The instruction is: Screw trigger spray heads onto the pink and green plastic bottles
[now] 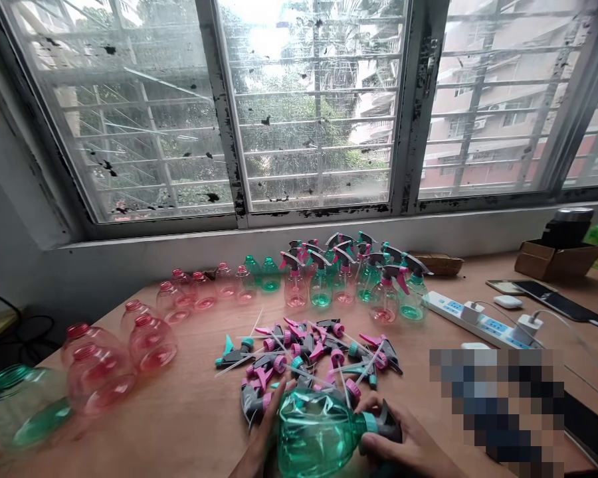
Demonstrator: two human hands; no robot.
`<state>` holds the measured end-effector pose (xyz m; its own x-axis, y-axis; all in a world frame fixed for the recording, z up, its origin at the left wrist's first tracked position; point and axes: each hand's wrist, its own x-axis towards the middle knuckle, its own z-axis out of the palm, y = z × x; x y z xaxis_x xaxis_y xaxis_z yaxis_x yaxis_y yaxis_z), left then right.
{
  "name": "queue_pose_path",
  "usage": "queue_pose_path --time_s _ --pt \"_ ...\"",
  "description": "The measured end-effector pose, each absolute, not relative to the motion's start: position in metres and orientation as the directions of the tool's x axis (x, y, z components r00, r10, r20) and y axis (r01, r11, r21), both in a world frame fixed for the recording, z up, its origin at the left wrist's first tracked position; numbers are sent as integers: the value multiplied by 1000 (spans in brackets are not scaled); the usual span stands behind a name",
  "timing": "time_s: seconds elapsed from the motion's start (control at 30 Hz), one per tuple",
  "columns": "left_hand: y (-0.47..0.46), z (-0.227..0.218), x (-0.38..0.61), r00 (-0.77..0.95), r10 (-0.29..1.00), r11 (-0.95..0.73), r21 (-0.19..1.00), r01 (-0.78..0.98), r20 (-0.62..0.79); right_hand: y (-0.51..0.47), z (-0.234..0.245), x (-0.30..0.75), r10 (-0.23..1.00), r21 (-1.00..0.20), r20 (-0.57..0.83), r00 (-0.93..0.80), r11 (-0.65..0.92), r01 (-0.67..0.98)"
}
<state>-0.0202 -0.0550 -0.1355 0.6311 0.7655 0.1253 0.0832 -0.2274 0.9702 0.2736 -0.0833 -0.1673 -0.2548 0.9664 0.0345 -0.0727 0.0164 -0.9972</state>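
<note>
A green see-through spray bottle (pixel 316 435) lies on its side close to me, its neck pointing right. My left hand (pixel 264 435) grips it around the base end, with most of the fingers hidden behind the plastic. At the neck, my right hand (pixel 418 445) is closed with thumb and fingers on a grey trigger spray head (pixel 389 425) with a teal collar. The head sits on the bottle's mouth; whether it is screwed tight I cannot tell. Just beyond both hands lies a pile of loose trigger spray heads (pixel 306 352), grey with pink or teal parts and thin white tubes.
Open pink bottles (pixel 153 342) and a green one (pixel 24 408) stand along the left. Bottles with spray heads fitted (pixel 343 282) cluster at the back near the window. To the right are a white power strip (pixel 478 318), phones (pixel 558 300) and a cardboard box (pixel 553 260).
</note>
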Motion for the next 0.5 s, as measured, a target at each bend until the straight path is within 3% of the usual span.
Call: queue_pose_path --time_s 0.3,0.5 --pt "-63 -141 -26 579 809 -305 916 261 104 -88 -161 272 969 -993 -3 -245 -32 -114" --pt "-66 -141 -23 566 814 -304 926 223 131 -89 -157 272 970 -993 -3 -245 -32 -114"
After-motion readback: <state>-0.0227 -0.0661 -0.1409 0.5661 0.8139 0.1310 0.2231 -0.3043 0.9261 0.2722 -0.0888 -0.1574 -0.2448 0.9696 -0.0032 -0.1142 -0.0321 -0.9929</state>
